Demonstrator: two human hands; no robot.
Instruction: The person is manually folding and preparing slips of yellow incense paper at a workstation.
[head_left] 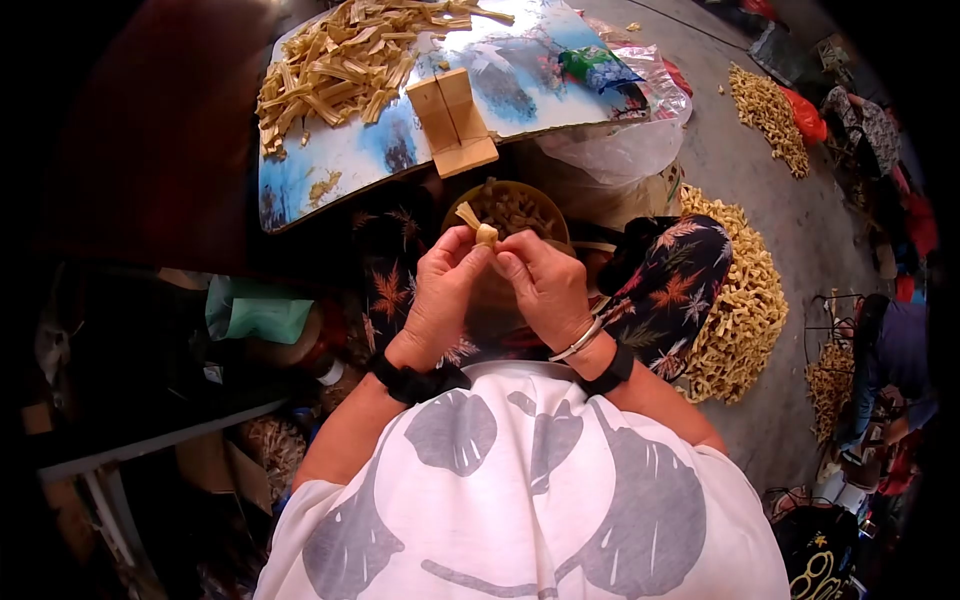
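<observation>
Between my two hands is a small knotted tan strip, resembling dried tofu skin, with a frayed end pointing up and left. The fingertips of my left hand are pinched on its left side. My right hand pinches the right side, its fingers closed near the knot; part of the strip is hidden by the fingertips. Just beyond and below the hands, a yellow-rimmed bowl holds several similar knotted pieces. A wooden block stand with a dark slit sits at the table's near edge.
The picture-topped table carries a heap of loose tan strips and a green packet. A clear plastic bag hangs at its right. Large knot piles lie on the floor. Another person is at far right.
</observation>
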